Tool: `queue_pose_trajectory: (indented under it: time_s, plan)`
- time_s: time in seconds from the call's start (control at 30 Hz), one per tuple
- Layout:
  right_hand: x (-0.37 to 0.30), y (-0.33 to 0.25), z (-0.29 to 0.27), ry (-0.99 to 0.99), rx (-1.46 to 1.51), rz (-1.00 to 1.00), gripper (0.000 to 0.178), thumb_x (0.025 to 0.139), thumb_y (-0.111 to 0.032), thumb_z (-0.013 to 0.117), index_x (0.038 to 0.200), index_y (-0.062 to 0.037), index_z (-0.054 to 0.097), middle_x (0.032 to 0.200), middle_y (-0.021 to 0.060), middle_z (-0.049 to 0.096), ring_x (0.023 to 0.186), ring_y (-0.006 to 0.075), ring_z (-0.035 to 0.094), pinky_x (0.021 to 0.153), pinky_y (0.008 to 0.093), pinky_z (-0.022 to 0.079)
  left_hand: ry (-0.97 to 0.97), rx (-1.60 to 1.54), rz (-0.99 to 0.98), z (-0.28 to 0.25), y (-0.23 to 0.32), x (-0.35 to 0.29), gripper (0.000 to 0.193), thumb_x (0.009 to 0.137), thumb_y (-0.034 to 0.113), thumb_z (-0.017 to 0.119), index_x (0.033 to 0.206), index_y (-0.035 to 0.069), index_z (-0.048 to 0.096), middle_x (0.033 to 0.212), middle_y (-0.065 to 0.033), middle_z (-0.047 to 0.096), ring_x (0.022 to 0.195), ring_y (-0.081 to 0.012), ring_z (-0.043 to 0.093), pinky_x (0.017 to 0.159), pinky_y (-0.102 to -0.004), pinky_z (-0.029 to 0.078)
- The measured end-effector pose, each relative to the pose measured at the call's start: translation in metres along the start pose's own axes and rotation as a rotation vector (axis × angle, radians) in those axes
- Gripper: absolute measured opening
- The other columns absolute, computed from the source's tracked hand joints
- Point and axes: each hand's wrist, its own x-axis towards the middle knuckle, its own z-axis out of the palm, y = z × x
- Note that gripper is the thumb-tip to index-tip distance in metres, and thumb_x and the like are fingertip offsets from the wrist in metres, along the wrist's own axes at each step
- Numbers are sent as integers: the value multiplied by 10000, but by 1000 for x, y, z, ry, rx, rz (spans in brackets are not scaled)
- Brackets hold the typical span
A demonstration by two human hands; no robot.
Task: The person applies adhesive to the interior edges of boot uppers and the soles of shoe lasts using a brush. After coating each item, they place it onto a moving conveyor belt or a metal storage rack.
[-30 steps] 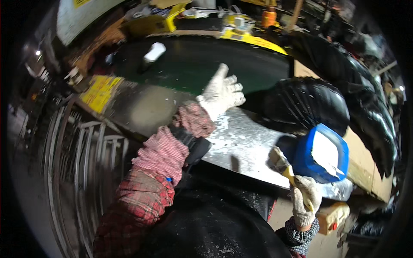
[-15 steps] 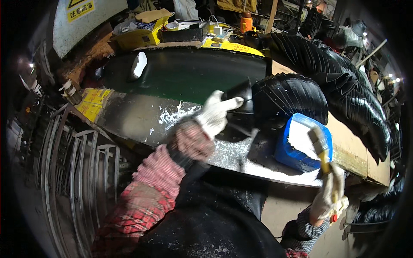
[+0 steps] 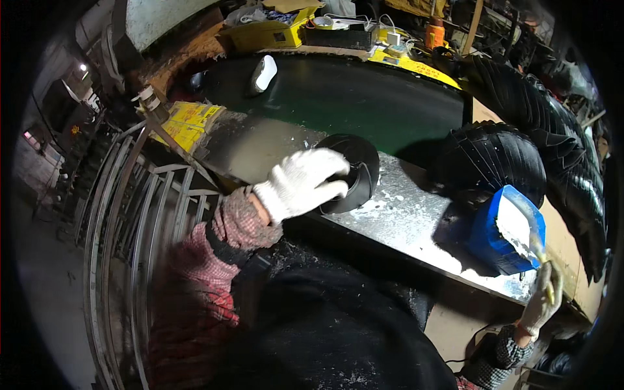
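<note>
Metal workbench (image 3: 416, 214), left hand (image 3: 300, 183) gripping black rubber piece (image 3: 354, 170), right hand (image 3: 543, 300) clutching brush (image 3: 541, 253)

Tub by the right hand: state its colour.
The tub is blue with white paste inside, shown in the head view, beside the right hand.

This is a cluttered, dimly lit workshop where rubber is handled. The metal surface (image 3: 416, 214) is scuffed and smeared with white residue, ribbed black rubber tubes (image 3: 494, 159) pile at its far side, and a blue tub (image 3: 504, 231) of white paste stands on it. Steel railings (image 3: 130, 214) and yellow boxes (image 3: 270, 32) crowd the edges.
</note>
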Motion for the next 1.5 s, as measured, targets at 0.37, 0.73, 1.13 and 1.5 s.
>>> queue_pose_trajectory:
  time_s: [0.37,0.73,1.13,1.5]
  plan:
    - [-42,-90,59,115,273,-49,273,961,-118,481,1111,78,598,1059,142,630,941,187,598,819,269,471,228,-1442,-591,23,-51,-8,376,923,193,491,1272,60,532,1172,-107,611,1007,-221,611,904,-323,469]
    - [-25,-183,263,-651,659,-265,224,865,-43,612,1070,47,623,923,101,663,820,157,629,752,250,493,414,-940,-377,51,6,-86,441,889,-20,480,1327,-4,436,1316,-127,506,1184,-199,495,991,-319,397]
    - [-25,-205,278,-529,621,-273,333,890,-272,617,1024,33,631,872,107,664,711,173,631,613,268,498,517,-1867,-384,51,13,-70,451,896,19,499,1337,-8,407,1245,-113,542,1111,-201,537,975,-348,434]
    - [-42,-173,191,-1264,529,-604,218,865,-136,643,981,48,626,872,136,668,695,154,634,606,257,534,342,-1332,-244,34,-22,-44,231,877,101,585,1083,-4,582,898,-87,646,782,-164,615,703,-312,504]
